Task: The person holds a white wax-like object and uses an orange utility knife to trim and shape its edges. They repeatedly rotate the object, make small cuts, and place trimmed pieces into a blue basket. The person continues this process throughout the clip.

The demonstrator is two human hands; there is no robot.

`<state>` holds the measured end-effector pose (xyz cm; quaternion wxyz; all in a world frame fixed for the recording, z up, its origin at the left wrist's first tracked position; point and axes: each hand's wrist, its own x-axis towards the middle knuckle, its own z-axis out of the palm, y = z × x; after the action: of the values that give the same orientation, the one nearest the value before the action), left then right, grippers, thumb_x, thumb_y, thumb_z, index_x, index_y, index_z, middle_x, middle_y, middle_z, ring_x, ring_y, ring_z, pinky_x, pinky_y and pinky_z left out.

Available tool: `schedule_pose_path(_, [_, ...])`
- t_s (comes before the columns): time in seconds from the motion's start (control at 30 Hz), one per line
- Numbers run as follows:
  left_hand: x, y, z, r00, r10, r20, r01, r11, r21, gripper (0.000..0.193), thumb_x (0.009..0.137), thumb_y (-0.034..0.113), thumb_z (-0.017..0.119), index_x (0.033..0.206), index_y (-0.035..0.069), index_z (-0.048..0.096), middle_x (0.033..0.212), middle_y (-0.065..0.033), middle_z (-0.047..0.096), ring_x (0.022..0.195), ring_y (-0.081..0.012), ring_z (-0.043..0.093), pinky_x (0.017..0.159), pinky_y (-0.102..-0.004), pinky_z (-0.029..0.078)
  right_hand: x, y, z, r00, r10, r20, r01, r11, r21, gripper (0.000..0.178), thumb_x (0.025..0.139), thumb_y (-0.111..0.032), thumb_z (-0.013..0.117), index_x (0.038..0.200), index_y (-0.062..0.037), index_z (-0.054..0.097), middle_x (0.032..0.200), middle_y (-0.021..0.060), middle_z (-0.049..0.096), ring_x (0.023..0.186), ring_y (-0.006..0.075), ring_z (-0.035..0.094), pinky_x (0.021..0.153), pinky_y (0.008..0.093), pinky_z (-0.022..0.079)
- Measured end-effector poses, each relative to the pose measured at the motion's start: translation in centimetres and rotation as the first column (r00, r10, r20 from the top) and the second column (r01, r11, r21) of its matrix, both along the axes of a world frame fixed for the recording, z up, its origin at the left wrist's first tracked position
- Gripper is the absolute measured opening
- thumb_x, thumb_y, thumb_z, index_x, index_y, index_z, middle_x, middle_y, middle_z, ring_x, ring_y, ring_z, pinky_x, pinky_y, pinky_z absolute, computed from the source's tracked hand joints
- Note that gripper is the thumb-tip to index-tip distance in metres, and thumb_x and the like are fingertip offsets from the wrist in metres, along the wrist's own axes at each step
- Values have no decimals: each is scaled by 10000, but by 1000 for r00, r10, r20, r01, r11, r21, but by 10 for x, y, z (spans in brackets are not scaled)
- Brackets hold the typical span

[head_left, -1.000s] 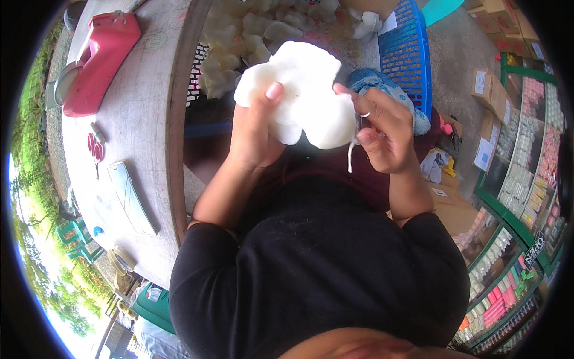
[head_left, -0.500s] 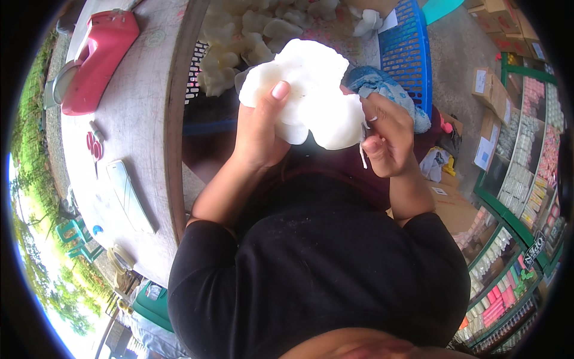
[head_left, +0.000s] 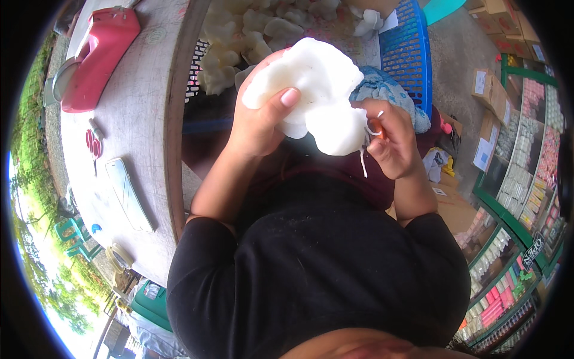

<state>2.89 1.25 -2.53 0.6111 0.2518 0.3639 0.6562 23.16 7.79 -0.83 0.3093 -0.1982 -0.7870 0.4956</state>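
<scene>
A white, waxy piece with rounded, wavy lobes [head_left: 317,90] is held up in front of my chest. My left hand [head_left: 260,116] grips its left side, thumb on the upper face and fingers behind. At the right edge of the piece, my right hand [head_left: 391,137] is closed, thumb and fingers bent together around something mostly hidden, with a small orange patch showing. Thin white shavings [head_left: 363,160] curl and hang between that hand and the edge.
Ahead, a blue plastic crate [head_left: 406,54] holds many similar waxy pieces [head_left: 239,36] and a blue-white cloth [head_left: 388,90]. On the left table [head_left: 143,90] lie a pink tape dispenser [head_left: 101,60], scissors [head_left: 94,145] and a phone [head_left: 130,194]. Shelves [head_left: 514,179] and boxes [head_left: 491,96] stand right.
My left hand has tilted and turned the white piece, shifting it slightly right. The right hand has moved slightly along its edge, and an orange patch and more white shavings now show.
</scene>
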Motion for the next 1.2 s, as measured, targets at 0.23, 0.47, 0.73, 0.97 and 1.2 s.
schedule_pose_path(0.23, [-7, 5, -2, 994, -107, -22, 108, 992, 62, 574, 719, 197, 708, 1197, -21, 476, 1080, -96, 566, 990, -177, 550, 860, -320, 450, 5, 2, 2, 991, 134, 12, -132, 984, -116, 483, 881, -431, 509, 1042, 21, 568, 728, 97, 575, 608, 201, 568, 564, 279, 425])
schedule_pose_path(0.47, [-7, 8, 2, 984, -164, -69, 169, 984, 64, 529, 706, 175, 712, 1166, -5, 520, 1075, -75, 585, 985, -152, 556, 864, -299, 447, 9, 2, -8, 993, 117, -11, -117, 993, -30, 452, 872, -400, 530, 1061, 8, 572, 749, 99, 583, 613, 216, 567, 559, 289, 423])
schedule_pose_path(0.73, [-1, 12, 9, 955, -257, -148, 271, 959, 82, 494, 710, 154, 693, 1154, 8, 536, 1066, -63, 597, 970, -146, 563, 857, -292, 445, 4, -3, -15, 958, 181, -220, -253, 898, -361, 477, 878, -375, 514, 1134, 27, 493, 761, 95, 558, 698, 182, 551, 629, 277, 404])
schedule_pose_path(0.97, [0, 10, 5, 981, -190, -45, 189, 981, -34, 528, 708, 194, 702, 1163, -5, 522, 1051, -77, 593, 960, -166, 570, 845, -306, 455, 13, 2, -7, 975, 216, -42, -218, 919, -330, 502, 860, -456, 529, 1045, 11, 523, 712, 86, 551, 625, 201, 550, 571, 284, 404])
schedule_pose_path(1.2, [-1, 9, 11, 972, -212, -100, 213, 977, 7, 496, 712, 173, 699, 1150, 5, 539, 1039, -69, 602, 954, -158, 573, 843, -299, 455, 8, 5, -8, 980, 193, -46, -193, 981, -16, 488, 857, -472, 534, 988, -2, 541, 698, 98, 555, 595, 242, 554, 549, 297, 408])
